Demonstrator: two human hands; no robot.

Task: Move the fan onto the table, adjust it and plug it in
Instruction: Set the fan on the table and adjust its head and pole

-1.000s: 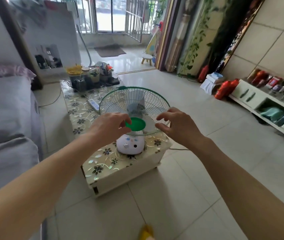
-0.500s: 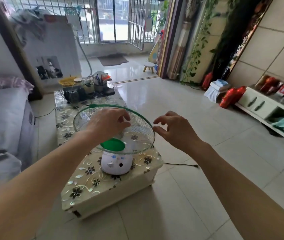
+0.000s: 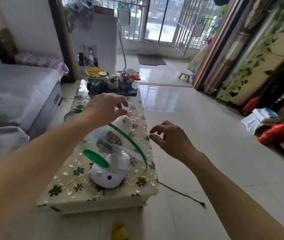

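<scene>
A small white fan with a green-rimmed wire cage stands on the near end of a low table covered in a flowered cloth. Its head is tilted far back, so the cage faces upward. My left hand hovers over the cage's top and the motor housing, fingers curled and apart, holding nothing. My right hand floats to the right of the cage, fingers spread, clear of it. The fan's black cord with its plug lies loose on the floor tiles right of the table.
Jars, cups and a pen holder crowd the table's far end. A grey sofa runs along the left. Red bags and white boxes sit at the right wall. A small stool stands near the balcony door.
The fan's head has tipped from facing me to facing upward. My left hand rose off the cage toward the back; my right hand drew away to the right. The camera moved closer.
</scene>
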